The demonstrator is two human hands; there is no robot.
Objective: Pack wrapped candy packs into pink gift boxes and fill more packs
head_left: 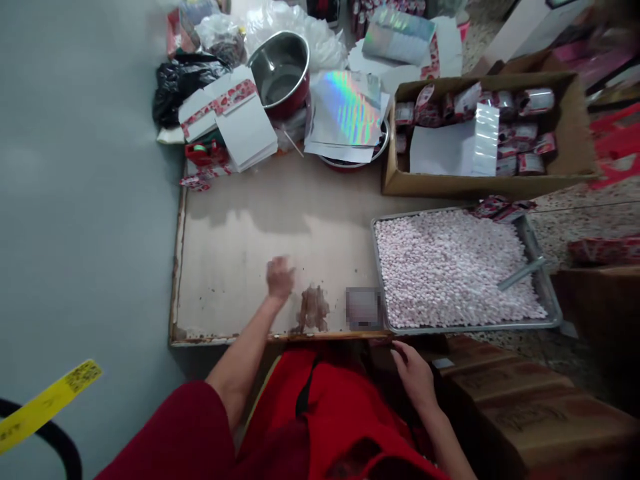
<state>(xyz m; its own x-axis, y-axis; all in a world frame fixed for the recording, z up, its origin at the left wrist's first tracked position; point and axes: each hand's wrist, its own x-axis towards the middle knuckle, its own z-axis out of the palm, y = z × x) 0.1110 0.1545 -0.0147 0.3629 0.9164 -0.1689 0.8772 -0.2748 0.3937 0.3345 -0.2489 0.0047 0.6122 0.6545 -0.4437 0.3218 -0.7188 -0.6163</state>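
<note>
My left hand [279, 277] reaches out over the bare wooden board [235, 227]; it is smeared by motion, so its fingers cannot be read. My right hand [414, 372] rests low at the board's near edge, fingers loosely apart, holding nothing. It is just below a metal tray [543, 283] filled with small pink-white candies. A metal scoop handle [520, 273] sticks out of the candies at the tray's right side. A brown stain [313, 308] marks the board beside my left hand.
At the back stand a steel bowl [280, 70], holographic sheets [345, 110], white folded cartons [245, 130], a black bag [177, 83]. A cardboard box [575, 143] with wrapped packs sits behind the tray. Brown cartons [530, 407] lie at my right. A grey wall is at the left.
</note>
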